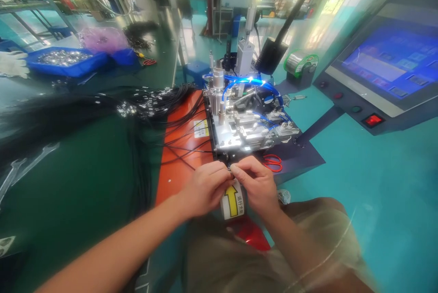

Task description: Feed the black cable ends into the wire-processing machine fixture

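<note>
My left hand (208, 189) and my right hand (257, 184) meet fingertip to fingertip in front of the machine's near edge, both closed in a pinch. A black cable (181, 158) runs over the orange surface into my left hand. Between the fingertips is a small dark, shiny piece (229, 169), mostly covered and too small to name. Just beyond the hands stands a metal bench machine (236, 131) with clamps, cylinders and blue air tubes (251, 81). Below my fingers shows a white label with a yellow arrow (233, 199).
Red-handled scissors (273, 163) lie right of my hands. Bundled black cables (147, 103) cross the green table (85, 174) at left, near wrenches (29, 170) and a blue tray (65, 68) of small metal parts. A solder wire spool (301, 62) and a screen (390, 65) stand right.
</note>
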`<state>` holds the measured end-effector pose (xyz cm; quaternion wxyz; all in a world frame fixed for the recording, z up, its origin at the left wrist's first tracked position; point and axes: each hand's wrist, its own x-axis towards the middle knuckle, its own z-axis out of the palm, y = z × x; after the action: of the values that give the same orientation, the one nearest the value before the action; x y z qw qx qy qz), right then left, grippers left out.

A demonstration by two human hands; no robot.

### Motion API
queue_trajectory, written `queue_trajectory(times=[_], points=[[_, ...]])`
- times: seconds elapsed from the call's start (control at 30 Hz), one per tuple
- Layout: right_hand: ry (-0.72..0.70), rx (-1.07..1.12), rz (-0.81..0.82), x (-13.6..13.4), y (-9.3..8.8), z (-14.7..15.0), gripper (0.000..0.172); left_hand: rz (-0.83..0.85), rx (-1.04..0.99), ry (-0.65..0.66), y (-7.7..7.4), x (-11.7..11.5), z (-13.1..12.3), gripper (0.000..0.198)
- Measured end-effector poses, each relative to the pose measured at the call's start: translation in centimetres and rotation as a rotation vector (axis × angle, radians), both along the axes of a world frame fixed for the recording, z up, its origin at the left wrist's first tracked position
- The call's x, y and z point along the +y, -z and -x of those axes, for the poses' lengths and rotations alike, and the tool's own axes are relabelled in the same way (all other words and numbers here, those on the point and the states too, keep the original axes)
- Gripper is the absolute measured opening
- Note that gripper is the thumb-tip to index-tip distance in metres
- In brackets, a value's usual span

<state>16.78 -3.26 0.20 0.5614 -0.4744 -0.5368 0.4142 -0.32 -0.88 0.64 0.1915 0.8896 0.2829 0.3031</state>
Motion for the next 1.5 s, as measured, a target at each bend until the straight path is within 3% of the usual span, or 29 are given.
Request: queue_trajectory(times=[0.13, 0.37, 0.7, 1.0, 1.33, 1.5], points=[[0.016, -0.036, 0.063, -0.4, -0.2, -0.4, 0.011, -0.037, 0.014, -0.033, 0.1, 0.0, 0.0, 0.018], [-0.162, -0.072, 0.335, 0.1, -1.8, -4.4, 0.027, -0.112, 0.030, -0.101, 0.1, 0.1, -0.1, 0.017], [-0.216, -0.332, 0.296, 0.9, -4.0, -4.3, 0.036, -0.124, 0.065, -0.111, 0.7, 0.0, 0.1, 0.016], [-0.253, -0.457, 0.215, 1.1, -3.9, -4.3, 0.032, -0.130, 0.092, -0.114, 0.7, 0.0, 0.0, 0.017], [-0.265, -0.356, 0.212, 0.9, -3.1, -3.9, 0.017, -0.112, 0.103, -0.108, 0.8, 0.0, 0.1, 0.018], [-0.244, -0.299, 0.227, 0.9, -2.7, -3.7, 0.018, -0.114, 0.097, -0.092, 0.6, 0.0, 0.0, 0.019]])
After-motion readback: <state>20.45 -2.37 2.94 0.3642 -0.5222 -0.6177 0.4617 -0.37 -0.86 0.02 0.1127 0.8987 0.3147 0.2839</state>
